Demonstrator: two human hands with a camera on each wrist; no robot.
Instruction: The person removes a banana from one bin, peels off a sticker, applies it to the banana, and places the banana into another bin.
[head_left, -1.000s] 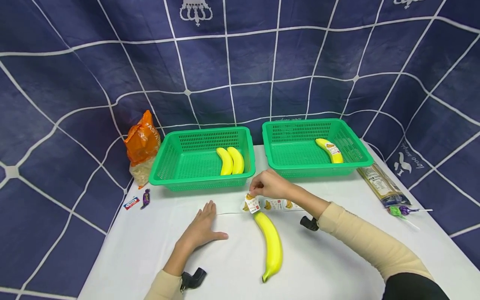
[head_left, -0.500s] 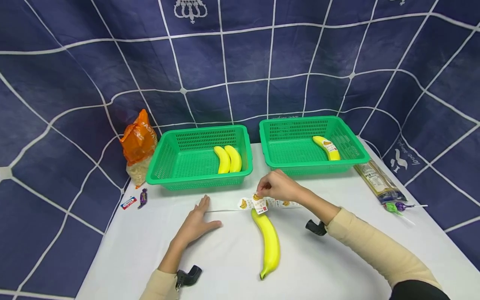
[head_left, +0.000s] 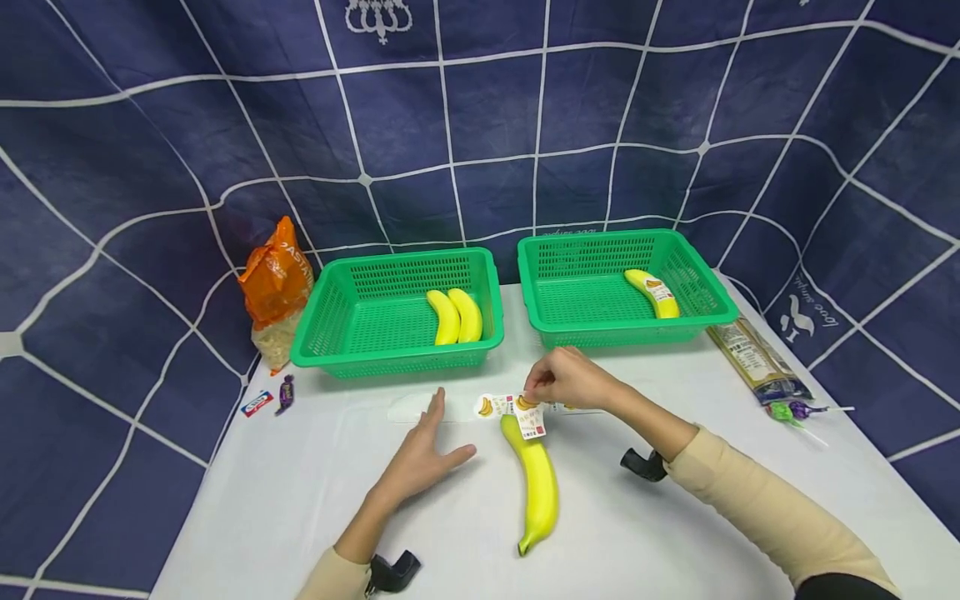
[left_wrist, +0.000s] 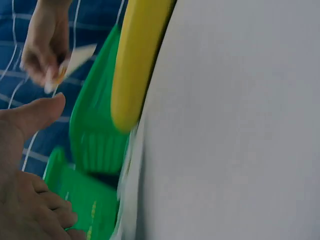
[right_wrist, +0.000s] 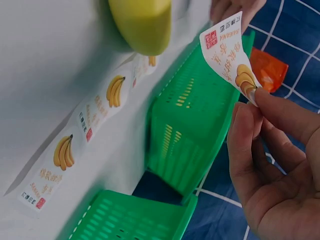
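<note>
My right hand (head_left: 566,379) pinches a white banana sticker (right_wrist: 227,50) by its printed end between thumb and forefinger. The sticker hangs over the tip of a yellow banana (head_left: 542,492) lying lengthwise on the white table. Behind that tip runs a backing strip of stickers (head_left: 491,407), printed with bananas and small text, and partly hidden by my right hand. To the left of the banana, my left hand (head_left: 420,462) has its fingers extended and thumb apart, holding nothing. The left wrist view shows this thumb (left_wrist: 45,111) close to the banana (left_wrist: 137,65).
A green basket (head_left: 397,364) with two plain bananas stands back left. Another green basket (head_left: 630,335) at back right contains a banana bearing a sticker (head_left: 659,291). Orange bag (head_left: 277,279) and wrapped sweets (head_left: 285,393) lie left; a flat packet (head_left: 757,362) and lollipops (head_left: 795,412) lie right.
My left hand has left the bare end of the strip and shifted right, toward the banana. My right hand has carried the pinched sticker slightly to the right, over the banana's tip.
</note>
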